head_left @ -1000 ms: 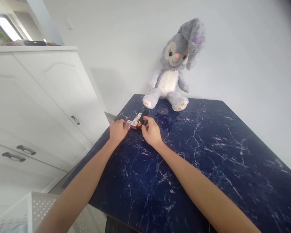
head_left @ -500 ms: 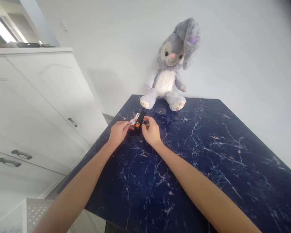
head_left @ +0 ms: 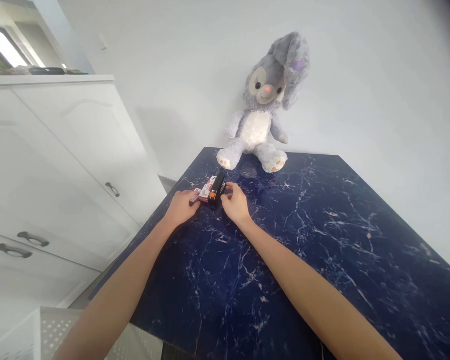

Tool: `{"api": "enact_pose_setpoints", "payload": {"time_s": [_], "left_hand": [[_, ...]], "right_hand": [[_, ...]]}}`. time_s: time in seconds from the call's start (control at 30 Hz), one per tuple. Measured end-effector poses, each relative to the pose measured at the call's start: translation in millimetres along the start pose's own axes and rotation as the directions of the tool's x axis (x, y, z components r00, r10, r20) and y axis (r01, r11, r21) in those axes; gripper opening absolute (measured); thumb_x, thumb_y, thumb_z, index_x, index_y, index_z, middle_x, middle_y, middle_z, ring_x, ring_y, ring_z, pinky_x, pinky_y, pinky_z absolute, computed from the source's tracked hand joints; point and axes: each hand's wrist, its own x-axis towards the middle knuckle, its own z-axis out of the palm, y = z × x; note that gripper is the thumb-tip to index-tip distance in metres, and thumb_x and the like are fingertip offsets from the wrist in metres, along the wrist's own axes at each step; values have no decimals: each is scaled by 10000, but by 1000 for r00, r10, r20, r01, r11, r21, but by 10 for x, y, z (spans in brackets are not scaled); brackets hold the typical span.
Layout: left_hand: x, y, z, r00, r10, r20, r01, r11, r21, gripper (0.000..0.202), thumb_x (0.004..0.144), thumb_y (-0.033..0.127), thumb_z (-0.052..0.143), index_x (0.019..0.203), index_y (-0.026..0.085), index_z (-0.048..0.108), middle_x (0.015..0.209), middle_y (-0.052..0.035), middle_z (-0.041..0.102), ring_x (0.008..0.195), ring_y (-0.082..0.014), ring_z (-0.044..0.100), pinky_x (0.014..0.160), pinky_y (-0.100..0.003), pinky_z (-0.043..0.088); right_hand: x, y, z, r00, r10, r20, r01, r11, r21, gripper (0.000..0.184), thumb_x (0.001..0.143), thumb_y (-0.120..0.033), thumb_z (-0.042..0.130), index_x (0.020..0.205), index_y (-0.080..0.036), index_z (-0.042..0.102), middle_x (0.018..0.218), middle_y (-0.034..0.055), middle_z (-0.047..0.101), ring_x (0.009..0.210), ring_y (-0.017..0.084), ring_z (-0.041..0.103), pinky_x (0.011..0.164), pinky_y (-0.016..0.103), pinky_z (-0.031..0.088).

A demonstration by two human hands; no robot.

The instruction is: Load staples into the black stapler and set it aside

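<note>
A small black device with an orange patch (head_left: 216,187) lies on the dark blue marbled table (head_left: 303,240), against a small red and white box (head_left: 204,192). My right hand (head_left: 235,205) is curled around the black device's right side, fingertips on it. My left hand (head_left: 180,206) rests on the table to the left, its fingers closed against the near end of the box. Both forearms reach in from the bottom of the view.
A grey and white plush rabbit (head_left: 264,105) sits at the table's far edge against the white wall. A white cabinet with dark handles (head_left: 60,165) stands to the left. A white perforated bin (head_left: 30,335) is at the lower left.
The view has shifted slightly. My left hand has slid a little left along the box; my right hand stays on the black device.
</note>
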Motion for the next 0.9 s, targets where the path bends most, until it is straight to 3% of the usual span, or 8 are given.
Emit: {"api": "enact_pose_setpoints", "payload": {"time_s": [0.1,0.17,0.33,0.43,0.5,0.57,0.7,0.9], "left_hand": [[-8,-53,-17,996,-87,18,87,996,-12,284,883,310,569,1112,240,722,1076,-72,746,986,-280,668,909,-410,505],[-14,-58,2,994,-113,-8,113,993,-13,299,879,318,569,1120,223,720,1094,-88,737,1004,-287,664,916,-412,508],[-30,76,129,995,-63,-81,66,997,29,473,835,242,580,1306,225,625,1351,-104,631,1273,-313,544,1094,-483,401],[-27,188,201,998,-29,-55,30,999,12,635,853,352,614,1464,225,494,1486,-120,525,1382,-364,433,1119,-542,364],[-17,224,222,1000,-10,-21,10,1000,-10,665,867,433,625,1484,233,476,1479,-115,537,1387,-389,416,1111,-564,365],[-6,223,214,1000,-1,-20,0,999,-40,552,877,427,631,1398,253,574,1368,-82,636,1347,-378,461,1112,-547,373],[-13,171,140,992,-62,-110,48,990,-130,309,880,341,635,1169,261,711,1155,-38,739,1185,-308,601,1061,-449,450],[-28,10,69,932,-280,-230,239,952,-190,360,877,294,631,1229,225,670,1199,-68,726,1084,-296,660,979,-419,509]], "right_hand": [[-13,1,1,1000,7,0,-7,1000,-15,399,786,-149,549,1181,-188,586,1164,91,671,742,165,676,870,378,562],[-8,18,7,1000,12,-1,-12,1000,-16,404,793,-159,541,1193,-193,586,1173,89,671,746,167,676,867,373,566],[180,111,1,1000,-8,-26,5,990,-139,526,770,-121,532,1295,-136,561,1256,140,651,1133,271,632,1051,434,485],[380,171,-11,993,-74,88,93,968,-233,695,721,-79,549,1411,-142,490,1356,137,614,1269,314,554,1117,476,422],[490,206,-14,974,-104,202,154,956,-249,768,710,-81,567,1463,-178,449,1336,110,639,1259,322,563,1097,481,438],[559,239,-13,961,-109,254,169,959,-226,770,715,-106,587,1467,-189,448,1265,94,684,1210,312,597,1062,461,469],[592,289,-17,969,-141,201,176,970,-167,646,704,-156,618,1347,-175,558,1166,89,714,1092,272,650,1008,404,501],[563,277,-34,975,-165,152,189,968,-164,433,683,-172,601,1110,-201,667,1008,55,706,966,252,644,977,411,499]]}}
